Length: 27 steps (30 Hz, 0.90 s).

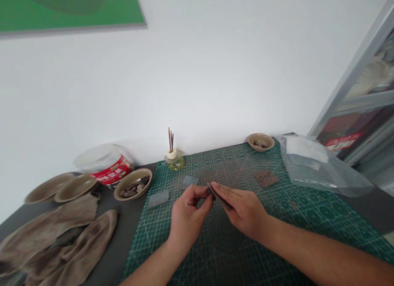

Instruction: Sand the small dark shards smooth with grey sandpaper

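Above the green cutting mat [227,253], my two hands meet at the fingertips. My right hand [246,210] is closed on a small dark piece of sandpaper [222,200], held on a slant with its edge towards me. My left hand [189,216] pinches something small and dark against the sandpaper's upper end; the fingers cover most of it, so its kind cannot be made out. On the mat beyond lie two grey sandpaper pieces [158,198] and, to the right, a brown one [266,178] with handwritten marks.
A bowl of stones [134,185], empty-looking bowls [49,188], a red-labelled tub [106,165] and a crumpled brown cloth [83,245] stand left. Against the wall are a reed diffuser [175,160] and a small bowl [261,142]. A clear plastic bag [323,167] lies right.
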{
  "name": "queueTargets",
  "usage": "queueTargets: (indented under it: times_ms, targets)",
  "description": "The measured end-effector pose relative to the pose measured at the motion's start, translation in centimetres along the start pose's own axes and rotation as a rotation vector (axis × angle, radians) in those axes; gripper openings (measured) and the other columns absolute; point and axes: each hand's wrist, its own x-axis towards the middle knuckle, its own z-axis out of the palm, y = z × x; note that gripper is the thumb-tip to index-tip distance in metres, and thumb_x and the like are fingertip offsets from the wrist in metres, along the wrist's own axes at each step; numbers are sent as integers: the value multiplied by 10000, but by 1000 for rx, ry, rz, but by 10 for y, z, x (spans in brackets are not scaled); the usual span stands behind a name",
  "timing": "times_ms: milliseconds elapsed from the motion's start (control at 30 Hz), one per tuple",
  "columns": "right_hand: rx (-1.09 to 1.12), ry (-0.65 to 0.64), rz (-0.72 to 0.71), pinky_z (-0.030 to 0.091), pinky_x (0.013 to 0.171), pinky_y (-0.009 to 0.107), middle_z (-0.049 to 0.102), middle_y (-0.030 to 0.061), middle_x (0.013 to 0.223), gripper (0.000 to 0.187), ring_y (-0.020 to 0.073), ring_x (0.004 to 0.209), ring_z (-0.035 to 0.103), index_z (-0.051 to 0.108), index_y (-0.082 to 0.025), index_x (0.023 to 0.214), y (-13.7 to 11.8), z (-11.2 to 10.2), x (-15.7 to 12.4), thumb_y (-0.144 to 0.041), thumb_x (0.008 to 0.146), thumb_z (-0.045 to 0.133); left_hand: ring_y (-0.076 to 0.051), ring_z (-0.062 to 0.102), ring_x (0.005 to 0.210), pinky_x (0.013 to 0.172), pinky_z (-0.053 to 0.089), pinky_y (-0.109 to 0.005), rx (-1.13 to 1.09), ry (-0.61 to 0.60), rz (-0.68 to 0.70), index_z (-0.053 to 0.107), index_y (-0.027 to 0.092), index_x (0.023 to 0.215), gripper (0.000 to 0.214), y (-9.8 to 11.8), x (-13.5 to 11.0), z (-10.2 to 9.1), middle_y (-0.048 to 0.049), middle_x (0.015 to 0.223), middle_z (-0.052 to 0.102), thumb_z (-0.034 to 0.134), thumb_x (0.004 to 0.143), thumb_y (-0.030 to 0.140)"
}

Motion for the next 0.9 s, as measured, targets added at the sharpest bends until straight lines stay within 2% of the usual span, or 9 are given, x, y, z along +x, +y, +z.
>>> queueTargets:
  times_ms: [167, 300, 467, 600, 667, 733, 900]
  targets:
    - [-31, -40, 119, 514, 991, 332, 628, 55, 1294, 520, 188, 1146, 626, 514, -221, 1371, 4, -5, 3, -84, 870, 497, -147, 639, 744, 695, 516, -251, -50, 25, 61, 635, 176, 859, 109, 1, -1, -2, -11, 781, 677, 698, 795, 236]
    - [-6, 1, 147, 512, 990, 334, 629, 34, 1294, 506, 180, 1141, 628, 525, -247, 1360, 5, -8, 6, -98, 878, 497, -137, 626, 782, 719, 510, -245, -113, 60, 114, 611, 175, 840, 114, 1, 3, -2, -21, 835, 658, 706, 787, 209]
    - [15, 26, 183, 513, 984, 314, 638, 26, 1282, 499, 170, 1131, 633, 532, -246, 1354, 6, -8, 5, -98, 879, 497, -119, 628, 700, 663, 510, -233, -296, 45, 22, 575, 194, 961, 207, 0, 8, 1, 15, 753, 632, 700, 797, 210]
    - [20, 58, 202, 512, 986, 302, 642, 14, 1277, 500, 168, 1119, 640, 537, -251, 1350, 8, -10, 3, -97, 875, 507, -129, 659, 756, 720, 525, -242, -324, -36, -24, 612, 183, 975, 230, -1, 7, 2, -9, 808, 671, 719, 771, 182]
    - [20, 79, 199, 513, 984, 293, 646, 6, 1272, 503, 162, 1111, 644, 535, -258, 1351, 7, -11, 3, -95, 875, 509, -141, 673, 774, 744, 534, -261, -339, -60, -47, 611, 182, 1001, 263, 0, 6, 2, -18, 834, 687, 721, 762, 175]
    - [12, 92, 179, 510, 989, 284, 640, 5, 1281, 501, 156, 1124, 637, 525, -257, 1359, 5, -12, 4, -100, 884, 502, -141, 669, 728, 696, 532, -253, -306, -82, -70, 619, 174, 976, 209, 1, 6, 1, -18, 795, 689, 699, 785, 200]
    - [-58, 44, 35, 465, 1046, 298, 533, 53, 1401, 523, 156, 1246, 545, 463, -207, 1410, -5, -12, 3, -93, 900, 455, -110, 597, 633, 595, 480, -206, -84, -89, -30, 626, 167, 813, 90, -1, 7, -2, 14, 701, 643, 692, 784, 221]
